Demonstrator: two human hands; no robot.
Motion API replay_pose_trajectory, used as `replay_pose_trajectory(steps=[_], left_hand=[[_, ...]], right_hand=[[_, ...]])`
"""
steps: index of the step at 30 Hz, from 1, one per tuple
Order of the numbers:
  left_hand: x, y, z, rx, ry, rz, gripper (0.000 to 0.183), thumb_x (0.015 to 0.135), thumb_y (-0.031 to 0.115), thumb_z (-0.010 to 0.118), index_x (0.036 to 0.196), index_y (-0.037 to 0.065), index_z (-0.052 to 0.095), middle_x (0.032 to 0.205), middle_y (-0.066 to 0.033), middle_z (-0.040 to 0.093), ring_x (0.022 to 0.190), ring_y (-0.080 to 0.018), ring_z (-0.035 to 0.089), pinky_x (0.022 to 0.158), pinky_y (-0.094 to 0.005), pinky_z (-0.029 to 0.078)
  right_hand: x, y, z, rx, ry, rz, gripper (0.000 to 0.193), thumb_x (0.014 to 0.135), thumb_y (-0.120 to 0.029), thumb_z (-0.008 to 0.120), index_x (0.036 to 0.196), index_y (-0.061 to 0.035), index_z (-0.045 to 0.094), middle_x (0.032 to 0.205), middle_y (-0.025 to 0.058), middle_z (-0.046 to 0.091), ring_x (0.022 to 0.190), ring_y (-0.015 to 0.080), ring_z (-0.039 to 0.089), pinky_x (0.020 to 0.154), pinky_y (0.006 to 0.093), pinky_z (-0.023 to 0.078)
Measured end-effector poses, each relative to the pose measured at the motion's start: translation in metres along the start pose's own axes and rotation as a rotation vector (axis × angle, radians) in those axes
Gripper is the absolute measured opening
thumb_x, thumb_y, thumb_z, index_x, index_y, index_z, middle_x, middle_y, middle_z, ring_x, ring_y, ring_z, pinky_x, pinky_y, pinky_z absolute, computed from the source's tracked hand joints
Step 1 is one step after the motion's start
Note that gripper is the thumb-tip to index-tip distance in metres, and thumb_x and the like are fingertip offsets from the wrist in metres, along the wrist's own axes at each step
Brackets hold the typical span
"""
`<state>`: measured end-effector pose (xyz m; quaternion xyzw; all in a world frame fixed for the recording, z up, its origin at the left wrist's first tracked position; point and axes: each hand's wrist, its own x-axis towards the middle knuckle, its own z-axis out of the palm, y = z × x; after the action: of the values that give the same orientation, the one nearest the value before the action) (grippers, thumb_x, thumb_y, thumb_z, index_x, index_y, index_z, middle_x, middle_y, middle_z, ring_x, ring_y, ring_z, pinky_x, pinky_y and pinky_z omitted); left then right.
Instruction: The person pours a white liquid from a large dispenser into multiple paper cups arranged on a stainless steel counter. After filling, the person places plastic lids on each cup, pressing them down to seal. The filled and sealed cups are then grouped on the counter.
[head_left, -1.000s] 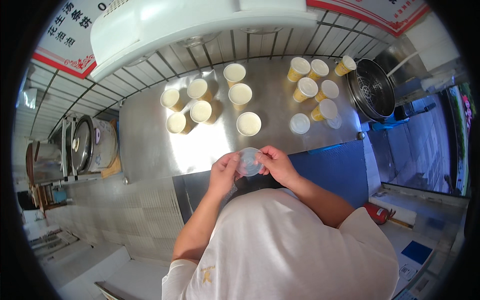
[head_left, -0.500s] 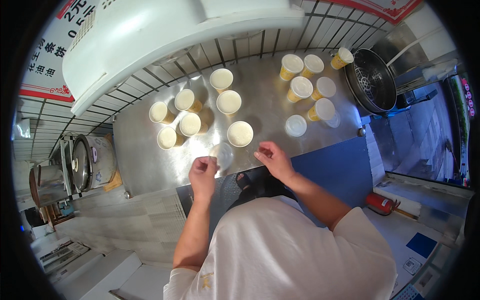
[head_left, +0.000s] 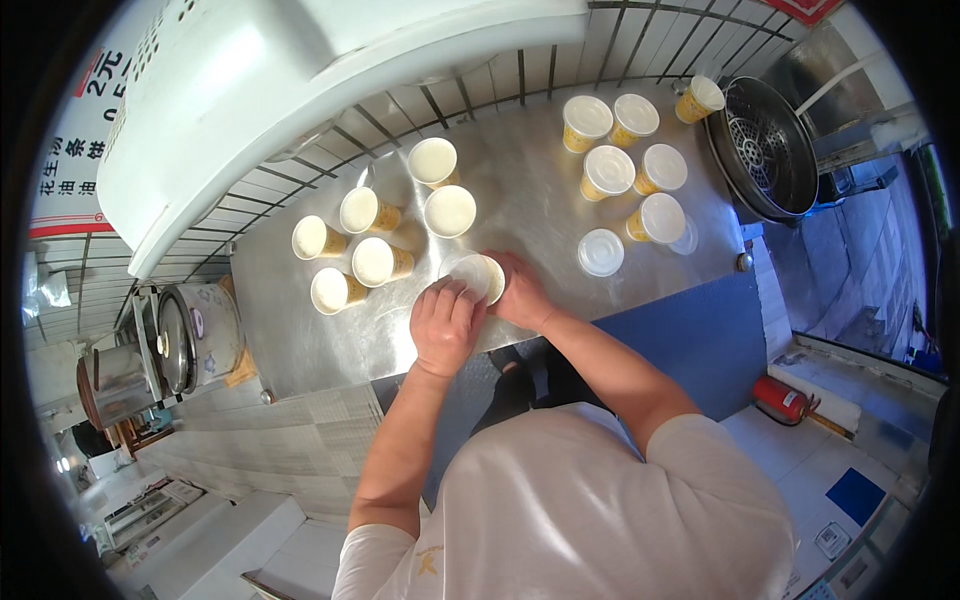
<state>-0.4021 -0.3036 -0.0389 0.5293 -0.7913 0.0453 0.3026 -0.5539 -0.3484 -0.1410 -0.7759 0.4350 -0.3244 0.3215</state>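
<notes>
Near the table's front edge, my left hand (head_left: 447, 322) has its fingers closed on a clear plastic lid (head_left: 467, 270). The lid is tilted over the left part of a paper cup (head_left: 496, 281) filled with pale, milky liquid, and whether its rim is seated cannot be told. My right hand (head_left: 522, 292) is wrapped round the right side of that cup. Several open yellow-and-white paper cups of the same liquid, among them a near one (head_left: 450, 211), stand beyond and to the left.
Several lidded cups (head_left: 608, 172) stand on the right of the steel table (head_left: 530, 150). Lids (head_left: 600, 252) lie before them, one loose lid (head_left: 686, 236) beside. Black steamer pans (head_left: 765, 150) sit far right; a large pot (head_left: 200, 335) is at left. A white appliance (head_left: 300, 80) overhangs the far edge.
My left hand has brought the lid up and right to the nearest cup. My right hand, empty before, has moved left and taken hold of that cup. The view has shifted slightly.
</notes>
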Motion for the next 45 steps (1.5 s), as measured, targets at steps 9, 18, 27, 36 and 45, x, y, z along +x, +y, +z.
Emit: replay_pose_trajectory(steps=[9,18,27,36,45], left_hand=[[-0.009,0.026,0.004,-0.076,-0.014,0.051,0.03,0.068,0.015,0.086,0.088,0.007,0.064,0.098,-0.0096,0.065,0.086,-0.03,0.064,0.073,-0.0398,0.053],[-0.005,0.025,0.003,-0.017,-0.127,-0.068,0.053,0.078,0.035,0.08,0.116,0.003,0.063,0.123,-0.0178,0.06,0.113,-0.0376,0.061,0.096,-0.0474,0.05],[-0.007,0.029,0.023,0.036,-0.367,-0.106,0.071,0.091,0.039,0.065,0.144,-0.002,0.045,0.15,-0.0257,0.042,0.141,-0.0434,0.039,0.116,-0.0535,0.031],[-0.02,0.039,0.04,0.174,-0.33,-0.112,0.055,0.094,0.034,0.06,0.144,0.013,0.052,0.151,-0.0251,0.041,0.139,-0.0487,0.038,0.115,-0.0589,0.03],[-0.014,0.04,0.027,0.085,-0.361,-0.134,0.063,0.091,0.035,0.065,0.147,0.014,0.048,0.155,-0.0253,0.035,0.141,-0.0485,0.033,0.114,-0.0615,0.028]], right_hand=[[-0.027,0.017,0.002,-0.003,0.017,-0.076,0.06,0.074,-0.031,0.077,0.128,-0.0107,0.058,0.128,0.0121,0.061,0.122,0.0322,0.055,0.112,0.0498,0.036],[-0.029,0.009,-0.007,0.073,-0.058,0.019,0.056,0.078,-0.034,0.072,0.129,-0.0126,0.059,0.131,0.0123,0.061,0.125,0.0324,0.055,0.113,0.0505,0.035],[-0.03,0.006,-0.008,0.046,-0.084,0.07,0.058,0.084,-0.033,0.067,0.137,-0.0128,0.053,0.134,0.0138,0.06,0.128,0.0322,0.053,0.115,0.0497,0.033],[-0.031,0.016,-0.003,-0.02,-0.139,0.0,0.058,0.088,-0.029,0.061,0.142,-0.0111,0.048,0.135,0.0164,0.058,0.129,0.0317,0.051,0.119,0.0461,0.029],[-0.029,0.014,-0.004,-0.111,-0.065,-0.091,0.054,0.082,-0.031,0.069,0.128,-0.0058,0.059,0.125,0.018,0.062,0.123,0.0346,0.054,0.111,0.0464,0.037]])
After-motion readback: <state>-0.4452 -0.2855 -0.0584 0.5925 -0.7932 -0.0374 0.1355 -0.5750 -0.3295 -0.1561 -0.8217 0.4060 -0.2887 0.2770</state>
